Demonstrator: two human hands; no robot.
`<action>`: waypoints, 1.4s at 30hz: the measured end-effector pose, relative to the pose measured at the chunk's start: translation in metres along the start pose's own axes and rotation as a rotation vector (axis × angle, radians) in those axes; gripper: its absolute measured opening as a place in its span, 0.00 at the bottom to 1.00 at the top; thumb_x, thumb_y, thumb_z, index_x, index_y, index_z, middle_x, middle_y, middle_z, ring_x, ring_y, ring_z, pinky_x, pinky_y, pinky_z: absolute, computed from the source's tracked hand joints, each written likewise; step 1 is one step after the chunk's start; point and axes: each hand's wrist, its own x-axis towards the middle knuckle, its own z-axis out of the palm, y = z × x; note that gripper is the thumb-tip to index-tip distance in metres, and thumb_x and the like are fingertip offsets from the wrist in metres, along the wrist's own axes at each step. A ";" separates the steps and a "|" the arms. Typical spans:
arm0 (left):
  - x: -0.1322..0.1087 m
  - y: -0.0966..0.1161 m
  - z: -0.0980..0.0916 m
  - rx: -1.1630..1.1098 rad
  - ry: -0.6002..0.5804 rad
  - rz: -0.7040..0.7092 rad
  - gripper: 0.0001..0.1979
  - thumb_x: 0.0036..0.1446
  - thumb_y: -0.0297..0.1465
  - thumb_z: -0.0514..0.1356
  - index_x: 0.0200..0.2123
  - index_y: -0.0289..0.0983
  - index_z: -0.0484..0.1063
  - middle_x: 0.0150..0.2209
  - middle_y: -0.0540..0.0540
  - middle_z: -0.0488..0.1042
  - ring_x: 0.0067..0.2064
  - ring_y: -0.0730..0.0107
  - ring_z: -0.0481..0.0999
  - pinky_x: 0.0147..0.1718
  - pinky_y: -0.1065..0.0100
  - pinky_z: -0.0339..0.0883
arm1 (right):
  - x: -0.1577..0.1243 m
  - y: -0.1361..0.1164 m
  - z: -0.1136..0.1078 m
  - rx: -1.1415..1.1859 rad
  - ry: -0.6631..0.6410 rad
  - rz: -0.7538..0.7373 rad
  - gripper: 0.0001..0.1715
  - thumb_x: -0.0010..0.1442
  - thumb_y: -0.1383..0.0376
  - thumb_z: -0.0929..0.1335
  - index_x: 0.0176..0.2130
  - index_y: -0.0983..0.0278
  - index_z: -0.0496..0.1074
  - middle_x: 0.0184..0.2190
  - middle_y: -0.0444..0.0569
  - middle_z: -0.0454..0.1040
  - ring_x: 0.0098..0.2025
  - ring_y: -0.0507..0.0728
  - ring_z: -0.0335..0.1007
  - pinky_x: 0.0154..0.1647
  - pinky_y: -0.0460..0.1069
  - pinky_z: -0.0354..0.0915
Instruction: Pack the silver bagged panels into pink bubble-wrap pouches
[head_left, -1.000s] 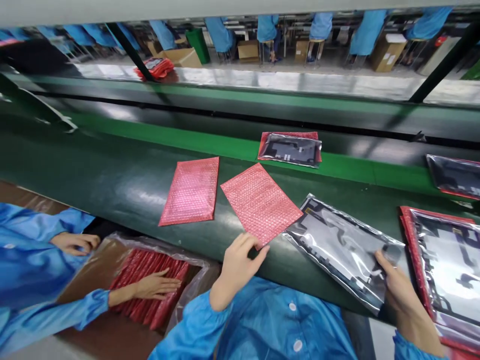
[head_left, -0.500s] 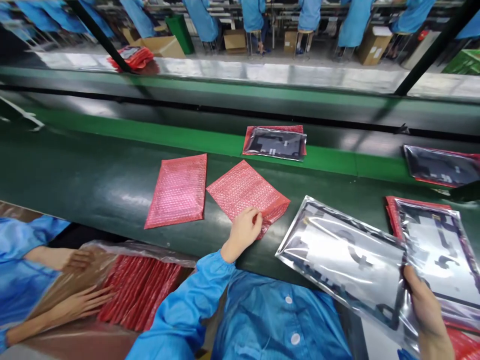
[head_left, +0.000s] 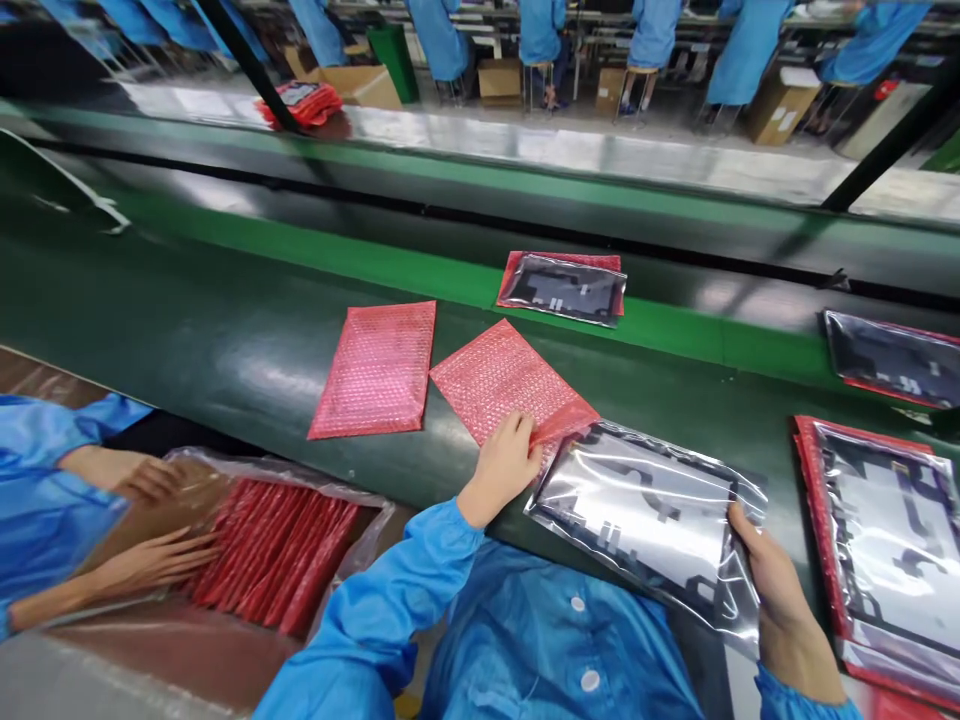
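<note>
My left hand (head_left: 506,462) pinches the near edge of a red bubble-wrap pouch (head_left: 502,385) lying on the dark green conveyor belt (head_left: 225,340). My right hand (head_left: 772,580) grips the right end of a shiny silver anti-static bag (head_left: 645,510) with a dark flat part inside. The bag's left end touches the pouch's lifted edge beside my left fingers. A second pink bubble pouch (head_left: 379,368) lies flat just left of the first.
A filled silver bag on a red pouch (head_left: 885,540) lies at my right. Two more such sets (head_left: 562,285) (head_left: 892,358) lie farther back. At left, another person's hands (head_left: 150,555) rest by a lined box of red pouches (head_left: 277,560). Workers in blue sit beyond.
My right hand has brought the silver bag left and down until its end meets the red pouch. My left hand has lifted the pouch's near edge.
</note>
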 end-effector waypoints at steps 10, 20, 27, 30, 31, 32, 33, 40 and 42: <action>-0.014 0.005 0.003 0.091 -0.013 0.049 0.14 0.64 0.25 0.51 0.49 0.35 0.71 0.48 0.39 0.75 0.50 0.56 0.74 0.48 0.58 0.70 | 0.021 0.020 0.014 0.136 -0.152 0.030 0.22 0.49 0.57 0.79 0.41 0.64 0.78 0.32 0.50 0.83 0.36 0.65 0.83 0.32 0.53 0.80; -0.049 -0.012 -0.005 0.141 -0.026 -0.195 0.08 0.65 0.33 0.56 0.33 0.38 0.71 0.34 0.44 0.76 0.39 0.60 0.75 0.38 0.64 0.65 | 0.023 0.008 0.038 0.313 -0.156 0.170 0.18 0.62 0.57 0.69 0.46 0.66 0.79 0.36 0.54 0.84 0.43 0.66 0.82 0.47 0.59 0.78; -0.057 -0.004 -0.008 0.069 -0.053 -0.199 0.11 0.67 0.29 0.54 0.31 0.38 0.71 0.30 0.47 0.76 0.33 0.66 0.76 0.32 0.67 0.60 | 0.023 0.009 0.049 0.322 -0.035 0.153 0.23 0.68 0.54 0.64 0.50 0.66 0.79 0.37 0.55 0.84 0.46 0.66 0.81 0.52 0.60 0.75; -0.058 0.004 -0.003 0.051 0.000 -0.163 0.10 0.65 0.27 0.55 0.30 0.39 0.70 0.29 0.47 0.76 0.32 0.66 0.76 0.31 0.68 0.59 | 0.026 0.015 0.049 0.358 -0.056 0.138 0.24 0.68 0.51 0.64 0.50 0.65 0.78 0.38 0.53 0.84 0.47 0.65 0.81 0.53 0.61 0.74; -0.058 0.008 -0.002 0.033 0.027 -0.140 0.10 0.64 0.27 0.55 0.30 0.39 0.70 0.29 0.47 0.75 0.32 0.66 0.75 0.31 0.68 0.59 | 0.026 0.018 0.049 0.363 -0.051 0.126 0.24 0.67 0.51 0.65 0.50 0.64 0.78 0.38 0.53 0.84 0.46 0.65 0.81 0.53 0.61 0.74; -0.058 0.012 0.000 0.006 0.061 -0.112 0.10 0.63 0.27 0.55 0.29 0.39 0.70 0.28 0.48 0.75 0.31 0.67 0.75 0.30 0.68 0.59 | 0.027 0.020 0.049 0.368 -0.039 0.110 0.24 0.67 0.51 0.65 0.50 0.64 0.78 0.37 0.52 0.84 0.46 0.65 0.81 0.53 0.61 0.74; -0.059 0.017 0.002 -0.033 0.098 -0.081 0.10 0.63 0.27 0.54 0.29 0.39 0.70 0.28 0.48 0.75 0.31 0.67 0.75 0.30 0.68 0.60 | 0.028 0.023 0.050 0.374 -0.029 0.091 0.24 0.66 0.51 0.66 0.50 0.64 0.78 0.35 0.52 0.84 0.46 0.65 0.81 0.53 0.61 0.74; -0.067 0.032 0.010 -0.744 0.072 -0.245 0.19 0.64 0.43 0.56 0.24 0.38 0.69 0.21 0.50 0.69 0.24 0.71 0.69 0.26 0.69 0.63 | 0.026 0.037 0.055 0.382 -0.116 -0.024 0.23 0.54 0.48 0.73 0.42 0.61 0.79 0.35 0.50 0.84 0.45 0.66 0.81 0.49 0.59 0.76; -0.065 0.031 0.019 -1.097 -0.026 -0.367 0.20 0.58 0.49 0.60 0.34 0.37 0.74 0.26 0.49 0.74 0.26 0.69 0.73 0.25 0.68 0.66 | 0.020 0.044 0.056 0.361 -0.144 -0.033 0.20 0.52 0.48 0.74 0.37 0.59 0.79 0.34 0.48 0.84 0.42 0.65 0.82 0.47 0.58 0.77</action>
